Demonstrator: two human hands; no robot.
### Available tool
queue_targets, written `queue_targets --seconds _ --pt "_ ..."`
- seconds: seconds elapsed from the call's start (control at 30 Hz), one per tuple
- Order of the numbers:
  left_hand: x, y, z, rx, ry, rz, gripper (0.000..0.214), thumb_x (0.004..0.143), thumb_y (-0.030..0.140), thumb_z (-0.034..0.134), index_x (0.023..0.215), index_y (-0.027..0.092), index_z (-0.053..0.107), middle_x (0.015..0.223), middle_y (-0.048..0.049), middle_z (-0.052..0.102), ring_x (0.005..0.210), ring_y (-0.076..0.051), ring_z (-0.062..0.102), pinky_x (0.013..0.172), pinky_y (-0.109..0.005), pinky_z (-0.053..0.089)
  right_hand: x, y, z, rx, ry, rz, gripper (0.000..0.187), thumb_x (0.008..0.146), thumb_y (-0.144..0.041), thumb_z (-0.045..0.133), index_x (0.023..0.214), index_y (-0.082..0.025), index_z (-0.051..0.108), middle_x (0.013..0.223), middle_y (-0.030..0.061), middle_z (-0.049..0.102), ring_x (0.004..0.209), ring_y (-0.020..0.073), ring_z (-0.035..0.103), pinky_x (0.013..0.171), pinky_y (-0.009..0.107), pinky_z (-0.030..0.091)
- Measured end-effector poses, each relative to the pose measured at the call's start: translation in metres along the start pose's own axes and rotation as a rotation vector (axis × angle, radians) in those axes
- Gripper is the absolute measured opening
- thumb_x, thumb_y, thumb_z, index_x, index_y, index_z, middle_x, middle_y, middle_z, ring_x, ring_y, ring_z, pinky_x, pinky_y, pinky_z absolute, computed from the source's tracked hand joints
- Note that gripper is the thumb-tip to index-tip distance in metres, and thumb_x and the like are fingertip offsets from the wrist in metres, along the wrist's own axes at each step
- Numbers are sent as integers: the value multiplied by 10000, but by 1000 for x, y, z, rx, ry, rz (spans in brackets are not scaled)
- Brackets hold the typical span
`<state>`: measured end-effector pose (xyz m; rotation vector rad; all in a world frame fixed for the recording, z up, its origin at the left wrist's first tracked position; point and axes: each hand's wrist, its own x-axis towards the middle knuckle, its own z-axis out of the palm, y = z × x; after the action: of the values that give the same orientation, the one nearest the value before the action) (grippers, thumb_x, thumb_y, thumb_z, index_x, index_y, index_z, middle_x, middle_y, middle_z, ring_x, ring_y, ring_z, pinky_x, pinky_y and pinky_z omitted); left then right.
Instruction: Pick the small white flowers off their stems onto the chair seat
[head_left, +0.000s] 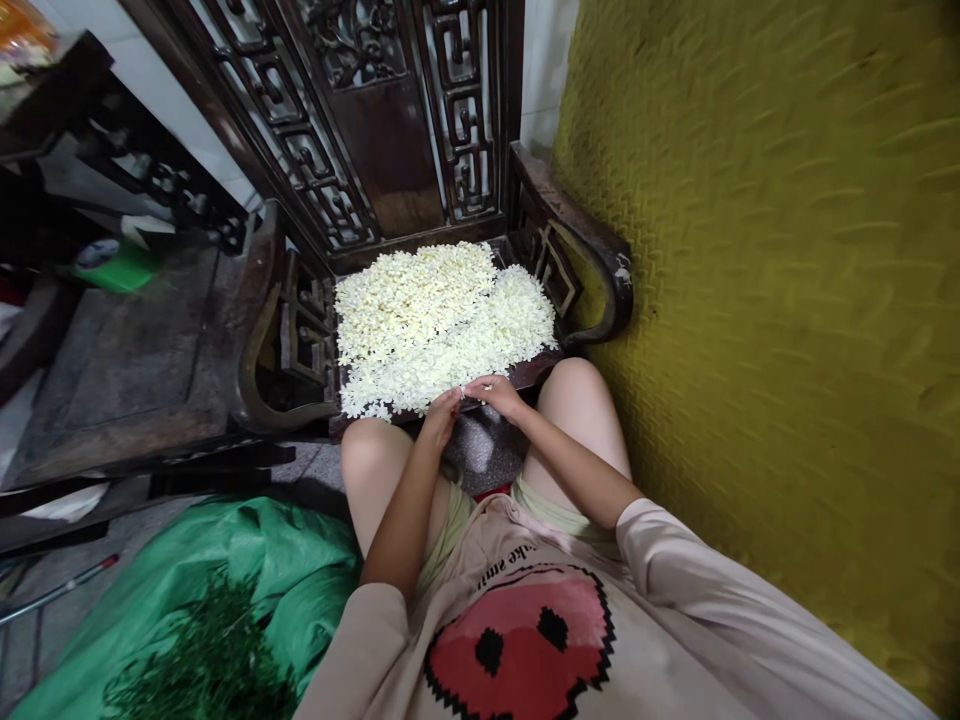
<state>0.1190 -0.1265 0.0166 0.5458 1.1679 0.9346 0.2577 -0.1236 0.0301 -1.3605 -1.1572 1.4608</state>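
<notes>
1. White flower buds [442,320] lie heaped on the dark wooden chair seat [536,368].
2. Left hand [442,415] and right hand [495,393] meet at the heap's near edge, fingertips pinched on something too small to tell.
3. Green sheet [247,570] lies on the floor.

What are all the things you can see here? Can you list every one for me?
white flower buds: one big heap, creamy white, spread over the chair seat
carved wooden chair: one, dark brown, in front of the person
yellow wall: one, mustard yellow, on the right
green sheet: one, bright green, on the floor at lower left
leafy stems: one pile, dark green, lying on the green sheet
low wooden table: one, dark brown, left of the chair
left hand: one, at the front edge of the heap, fingers pinched at the buds
right hand: one, beside the left hand, fingertips on the buds
</notes>
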Motion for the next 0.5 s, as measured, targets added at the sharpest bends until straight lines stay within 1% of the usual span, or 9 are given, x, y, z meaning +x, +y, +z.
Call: queue_targets --seconds 0.2,0.33,0.5 --pt "-1 2 2 -2 -8 4 388 514 436 738 705 137 578 542 39 454 459 -39 311 461 -216 220 0 -3 1 -24 24 -1 275 596 -402 658 717 -155 671 766 33 669 771 169 587 759 279 421" --pt "-3 4 3 -23 -29 -1 365 521 414 744 696 139 578 524 42 441 454 -41 310 466 -218 229 0 -4 1 -20 11 11 247 605 -380 651 708 -156 665 755 29 666 762 163 584 768 278 412" --pt "-5 4 7 -5 19 -1 340 561 421 717 674 149 546 544 35 446 459 -47 318 468 -222 240 1 -2 2 -16 -3 33 245 616 -374 639 714 -150 658 774 30 664 776 158 578 764 267 402"
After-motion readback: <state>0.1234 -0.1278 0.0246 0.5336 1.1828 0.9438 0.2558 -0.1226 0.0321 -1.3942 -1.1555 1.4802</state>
